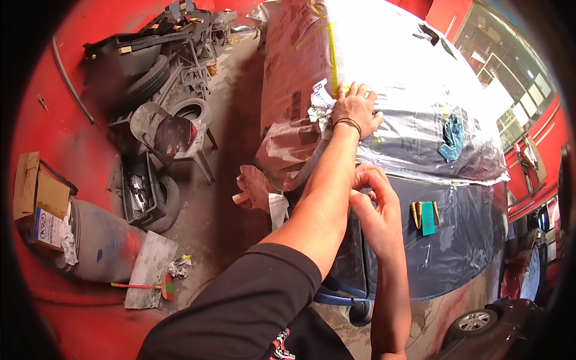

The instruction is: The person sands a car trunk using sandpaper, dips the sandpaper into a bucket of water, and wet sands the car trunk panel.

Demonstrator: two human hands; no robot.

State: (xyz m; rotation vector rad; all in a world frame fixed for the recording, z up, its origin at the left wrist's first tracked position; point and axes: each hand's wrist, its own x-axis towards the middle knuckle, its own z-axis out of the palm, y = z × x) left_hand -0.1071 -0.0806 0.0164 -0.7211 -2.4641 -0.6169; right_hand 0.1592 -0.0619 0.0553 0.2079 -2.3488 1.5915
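Pressing left hand (357, 109) on the sheet (414, 147) over the car (468, 240), with fingers spread, gripping nothing, presumably to hold it flat. Curling right hand (379, 210) near left forearm (327, 186); impossible to tell if gripping anything. Note glove (452, 138) on sheet, scraper (428, 218) on car, perhaps for easy reach.

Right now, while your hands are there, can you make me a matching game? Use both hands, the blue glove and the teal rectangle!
Things:
1. Left hand
2. Right hand
3. Blue glove
4. Teal rectangle

Where or how:
A. Between gold-coloured pieces, against the dark panel
B. Crumpled on the wrapping
C. Stretched out on the wrapping, with dark bands at the wrist
D. Curled, close beside the left forearm

Right pairs: 1-C, 2-D, 3-B, 4-A
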